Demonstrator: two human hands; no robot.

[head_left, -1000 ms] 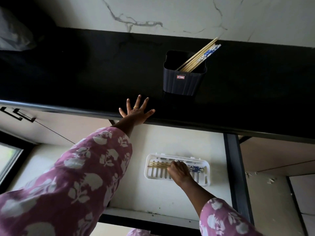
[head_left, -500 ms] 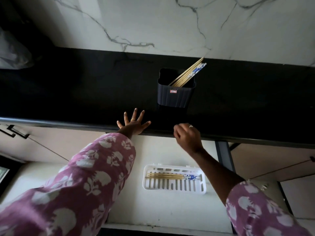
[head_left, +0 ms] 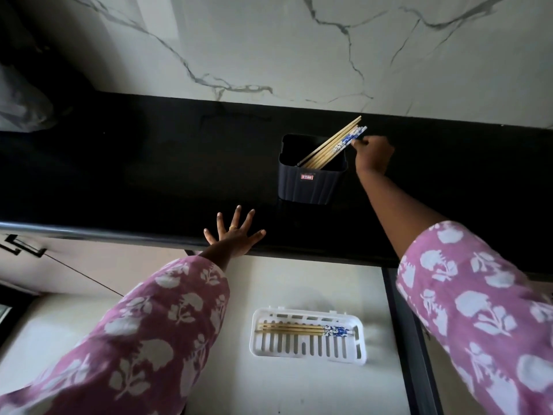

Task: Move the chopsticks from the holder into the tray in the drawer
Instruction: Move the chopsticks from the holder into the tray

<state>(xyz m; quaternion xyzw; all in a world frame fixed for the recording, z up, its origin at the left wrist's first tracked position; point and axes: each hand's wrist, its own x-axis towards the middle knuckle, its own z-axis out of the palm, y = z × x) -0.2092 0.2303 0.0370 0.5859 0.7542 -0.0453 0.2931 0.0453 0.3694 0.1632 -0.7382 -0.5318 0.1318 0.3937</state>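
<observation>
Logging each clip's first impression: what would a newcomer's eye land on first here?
Probably the right hand at the tips of the chopsticks leaning out of the dark holder on the black counter. Next, the white tray in the open drawer below, with chopsticks already lying in it, and the left hand splayed on the counter's edge.

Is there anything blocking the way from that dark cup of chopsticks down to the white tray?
Nothing visible does. The right hand is at the chopsticks in the holder, and the tray lies open below in the drawer. The left hand rests aside on the counter edge.
</observation>
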